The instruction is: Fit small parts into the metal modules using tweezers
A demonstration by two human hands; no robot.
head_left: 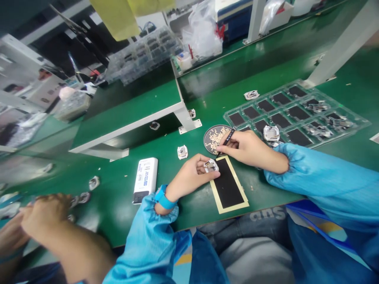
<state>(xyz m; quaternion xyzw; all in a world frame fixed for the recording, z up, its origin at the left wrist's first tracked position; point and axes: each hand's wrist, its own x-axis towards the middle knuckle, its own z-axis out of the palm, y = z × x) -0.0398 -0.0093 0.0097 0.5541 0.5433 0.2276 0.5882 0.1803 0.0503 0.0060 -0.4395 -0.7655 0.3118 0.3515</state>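
My left hand (194,175) pinches a small white-rimmed square housing (211,166), like a watch case, tilted with its inside facing up. In my right hand (247,149) is a pair of black tweezers (229,136) with white lettering, its tip pointing down near the housing; whether the tip holds anything is too small to tell. Under both hands lies a black sheet with a cream border (227,185). Just beyond the tweezers stands a round grey dish (211,139) covered with many tiny beige and black pieces.
A clear plastic tray (322,104) with dark compartments stands at right; one housing (271,134) rests at its near edge. Another housing (182,152) and a white power bank (145,179) lie to the left. A metal-legged shelf (127,128) rises behind. A co-worker's hands (44,217) are at far left.
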